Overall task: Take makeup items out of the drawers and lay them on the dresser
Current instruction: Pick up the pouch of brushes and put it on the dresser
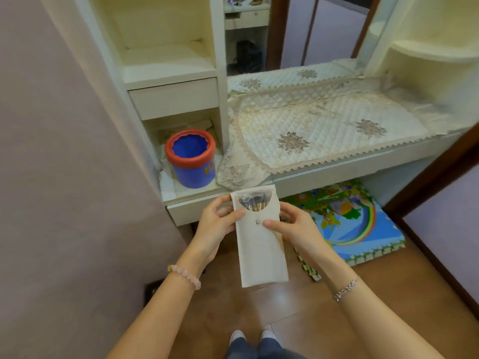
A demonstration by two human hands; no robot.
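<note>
Nearest me, at the bottom edge, I see 2 white shoes [253, 336] on a wood floor [285, 309]. Above them both forearms reach forward, a pink bead bracelet [185, 275] on the left wrist and a silver chain [346, 287] on the right. The left hand [216, 225] and right hand [296, 229] hold a cream pouch [261, 255] upright between them in the air, just in front of the dresser [350, 168] edge. Each hand has its fingers curled round one side of the pouch near the top and its thumb pressed on the front face. The right thumb tip lies just beside the metal snap [257, 222]. Brushes [255, 203] show in the pouch's curved open mouth, under a clear flap. Right of the hands, a colourful foam mat [350, 224] lies on the floor under the dresser. Behind the left hand is a white drawer front [186, 211], and past it a blue pot [191, 159] with a red rim stands on white paper in the left bay. I cannot tell whether that bay is a pulled-out drawer or an open cubby. A quilted lace cloth [324, 125] covers the dresser top to the right, its near-left corner hanging over the edge. Farther left, above the pot, sit 1 shut drawer [173, 97] and a shelf [166, 60]. A mirror [324, 29] stands at the far back.
</note>
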